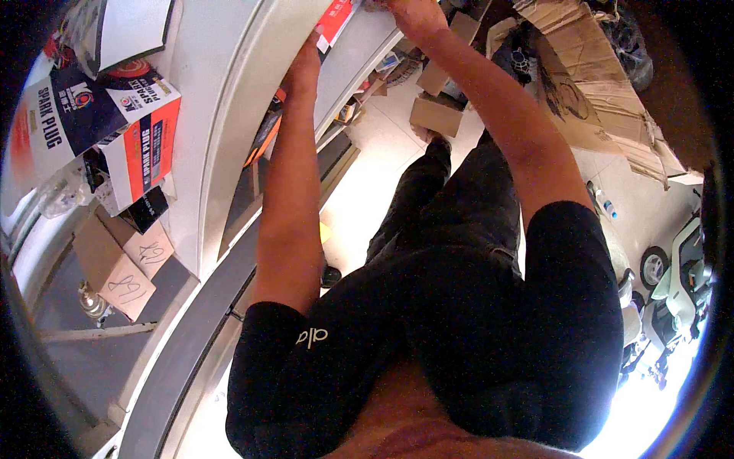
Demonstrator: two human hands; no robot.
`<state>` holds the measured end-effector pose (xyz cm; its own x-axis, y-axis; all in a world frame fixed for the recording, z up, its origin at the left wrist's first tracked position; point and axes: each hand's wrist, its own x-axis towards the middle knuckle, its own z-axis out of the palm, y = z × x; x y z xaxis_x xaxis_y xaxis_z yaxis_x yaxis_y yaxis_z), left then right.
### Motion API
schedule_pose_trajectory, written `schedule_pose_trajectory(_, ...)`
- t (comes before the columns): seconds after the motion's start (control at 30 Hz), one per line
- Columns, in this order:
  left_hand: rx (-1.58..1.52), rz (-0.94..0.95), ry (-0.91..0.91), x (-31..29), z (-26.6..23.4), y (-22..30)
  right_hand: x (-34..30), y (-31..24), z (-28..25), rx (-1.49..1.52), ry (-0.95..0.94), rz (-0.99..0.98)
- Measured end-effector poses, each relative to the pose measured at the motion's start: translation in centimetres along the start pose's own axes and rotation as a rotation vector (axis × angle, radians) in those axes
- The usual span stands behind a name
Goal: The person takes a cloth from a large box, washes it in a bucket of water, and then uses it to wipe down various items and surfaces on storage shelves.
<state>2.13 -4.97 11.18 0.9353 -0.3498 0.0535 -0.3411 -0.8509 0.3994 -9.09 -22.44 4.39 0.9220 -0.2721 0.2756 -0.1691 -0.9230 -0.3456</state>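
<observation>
At the top of the view, both my arms reach over a white shelf (348, 73). My left hand (304, 67) is closed at the edge of a red-and-white box (333, 24), its fingertips against the box's side. The top of that box is cut off by the picture's edge. Right of it, my right hand (419, 18) is bent inward with its fingers curled toward the box. A small dark thing shows by these fingertips, too cut off to name.
Spark plug boxes (149, 153) in red, white and black stand on the left shelf, above brown cardboard boxes (126, 264) and a metal part (93, 302). A small carton (436, 116) lies by my foot. Torn cardboard (589, 84) leans at right; a scooter (680, 283) stands beyond.
</observation>
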Motion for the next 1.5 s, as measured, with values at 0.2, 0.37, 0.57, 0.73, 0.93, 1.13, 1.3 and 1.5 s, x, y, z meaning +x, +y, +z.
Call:
schedule_pose_trajectory(0.2, -0.023, -0.016, -0.192, 0.0, -0.5, 1.2, -2.5, -12.0, 7.6, 0.163, -0.031, 0.215)
schedule_pose_trajectory(0.37, 0.134, -0.041, -0.100, 0.2, -0.1, 1.0, -2.5, -12.2, 6.8, 0.191, -0.159, 0.098)
schedule_pose_trajectory(0.57, 0.051, -0.013, -0.058, 0.0, 0.2, -0.6, 1.4, 4.3, 2.2, -0.199, -0.119, 0.178)
schedule_pose_trajectory(0.73, -0.044, -0.034, -0.111, -0.8, -1.6, 2.0, 1.4, 5.9, 3.2, -0.101, 0.027, 0.379)
schedule_pose_trajectory(0.93, -0.016, 0.032, -0.142, -0.1, 0.6, 2.5, -3.6, -5.1, 8.1, 0.156, -0.091, 0.189)
schedule_pose_trajectory(1.13, -0.061, 0.096, -0.147, -1.1, 0.1, -2.3, 0.6, 7.8, -0.6, -0.191, -0.037, 0.300)
schedule_pose_trajectory(1.3, -0.047, 0.381, 0.023, -5.8, -0.9, 0.8, 3.2, 16.9, -1.7, -0.225, 0.224, 0.596)
schedule_pose_trajectory(1.5, -0.168, 0.518, -0.180, -6.5, 3.3, 3.9, 1.2, 5.4, 1.1, 0.348, -0.151, 0.500)
